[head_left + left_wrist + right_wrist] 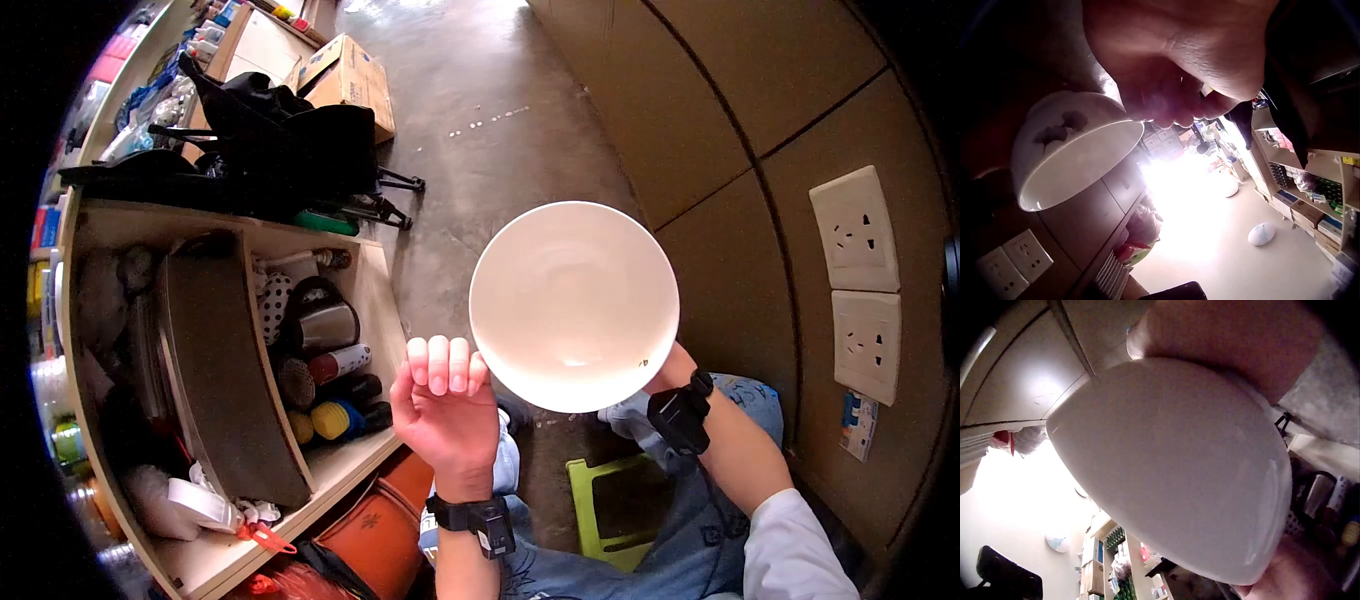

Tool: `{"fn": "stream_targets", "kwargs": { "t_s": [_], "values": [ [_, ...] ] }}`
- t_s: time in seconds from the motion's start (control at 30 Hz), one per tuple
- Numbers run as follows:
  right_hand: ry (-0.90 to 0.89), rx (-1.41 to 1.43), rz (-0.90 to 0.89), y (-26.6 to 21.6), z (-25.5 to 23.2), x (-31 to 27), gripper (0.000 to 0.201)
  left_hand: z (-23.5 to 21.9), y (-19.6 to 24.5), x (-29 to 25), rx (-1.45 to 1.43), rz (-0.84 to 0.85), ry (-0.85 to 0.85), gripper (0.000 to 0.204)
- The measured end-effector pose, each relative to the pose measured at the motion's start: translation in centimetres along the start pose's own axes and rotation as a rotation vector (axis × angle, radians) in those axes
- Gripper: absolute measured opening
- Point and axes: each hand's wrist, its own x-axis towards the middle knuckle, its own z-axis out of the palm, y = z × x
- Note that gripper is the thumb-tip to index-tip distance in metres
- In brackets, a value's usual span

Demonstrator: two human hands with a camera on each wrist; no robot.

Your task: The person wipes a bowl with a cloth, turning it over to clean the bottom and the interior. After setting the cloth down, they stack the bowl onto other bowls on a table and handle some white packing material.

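Observation:
A white bowl (575, 300) is held up in front of my body, its inside facing the head camera. My right hand (673, 371) grips it from behind at the lower right; most of the fingers are hidden by the bowl. The right wrist view is filled by the bowl's smooth outer side (1172, 469). Grey marks show on its outside in the left wrist view. Close by the bowl's left rim, my left hand (447, 415) is raised palm up with its fingers curled in, and nothing shows in it.
To the left stands a wooden shelf unit (375, 330) with bottles, a metal jug (328, 327) and a dark box. Behind it are a black bag (300, 140) and a cardboard box (352, 85). A green stool (585, 510) is below; wall sockets (855, 235) are at right.

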Motion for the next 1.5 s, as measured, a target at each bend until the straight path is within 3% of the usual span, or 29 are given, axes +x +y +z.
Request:
{"fn": "stream_targets", "kwargs": {
  "t_s": [0.57, 0.87, 1.07, 1.17, 1.23, 1.27, 1.4, 1.5],
  "values": [
    [-0.008, 0.028, 0.038, 0.6, 0.7, 0.9, 0.034, 0.1, 0.1, -0.1, 0.016, 0.01, -0.003, 0.027],
    [-0.008, 0.057, 0.061, 0.7, 0.6, 1.6, 0.034, -0.5, 0.1, -0.1, 0.191, 0.051, -0.051, 0.014],
    [-0.014, 0.071, 0.081, 0.8, 1.2, 2.7, 0.034, -2.0, -0.1, 0.4, 0.272, 0.088, 0.045, 0.012],
    [-0.012, 0.079, 0.09, 0.8, 1.3, 3.0, 0.035, -2.3, -0.2, 0.6, 0.303, 0.021, 0.055, 0.022],
    [-0.011, 0.083, 0.098, 0.7, 1.3, 3.1, 0.035, -1.0, -1.3, 0.4, 0.682, -0.031, 0.212, 0.04],
    [-0.011, 0.09, 0.105, 0.7, 1.4, 3.2, 0.035, -0.4, -1.7, 0.1, 0.73, -0.073, 0.18, 0.057],
    [-0.008, 0.107, 0.125, 0.9, 1.2, 3.5, 0.035, -0.5, -2.4, -1.0, 0.802, -0.275, 0.166, 0.065],
    [-0.001, 0.123, 0.145, 1.2, 1.2, 3.9, 0.035, -0.3, -2.6, -1.1, 0.764, -0.304, 0.23, 0.065]
  ]
}}
